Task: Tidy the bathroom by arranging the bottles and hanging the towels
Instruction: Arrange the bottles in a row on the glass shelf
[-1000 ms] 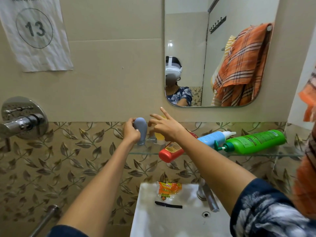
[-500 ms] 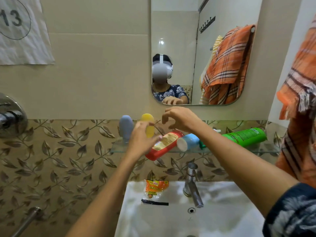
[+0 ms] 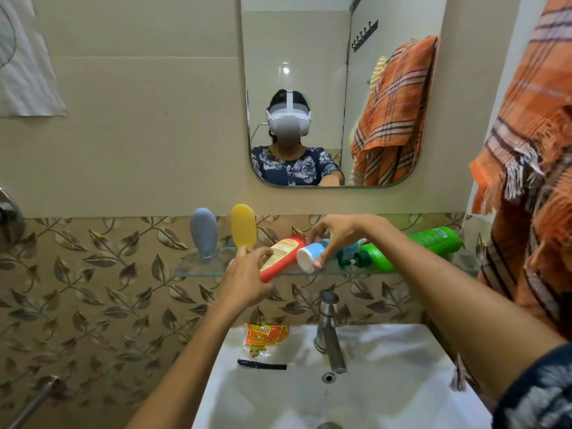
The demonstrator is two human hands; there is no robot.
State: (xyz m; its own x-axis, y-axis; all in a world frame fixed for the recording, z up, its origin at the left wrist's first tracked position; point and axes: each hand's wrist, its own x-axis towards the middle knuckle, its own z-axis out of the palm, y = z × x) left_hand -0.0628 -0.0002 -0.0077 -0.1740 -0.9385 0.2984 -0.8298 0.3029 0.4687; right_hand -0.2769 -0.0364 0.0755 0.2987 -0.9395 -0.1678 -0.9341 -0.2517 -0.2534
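A glass shelf point(image 3: 192, 269) runs along the wall above the sink. At its left end a grey-blue bottle point(image 3: 203, 232) stands upright, with a yellow bottle point(image 3: 243, 226) upright beside it. My left hand point(image 3: 247, 275) pinches the foot of the yellow bottle with curled fingers. A red bottle point(image 3: 280, 258) lies tilted over the shelf's front edge. Beside it lies a blue bottle point(image 3: 311, 253) with a white cap, and my right hand point(image 3: 340, 233) grips it from above. A green bottle point(image 3: 430, 243) lies on its side further right. An orange plaid towel point(image 3: 532, 144) hangs at the right edge.
Below the shelf a white sink point(image 3: 387, 382) has a chrome tap point(image 3: 329, 332), and an orange scrub-pad packet point(image 3: 264, 340) lies on its rim. A mirror point(image 3: 309, 57) hangs above the shelf. A metal rail point(image 3: 34, 400) sticks out at lower left.
My left hand left the grey-blue bottle and stood the yellow bottle upright beside it. My right hand came down onto the blue bottle. The view shifted right and closer.
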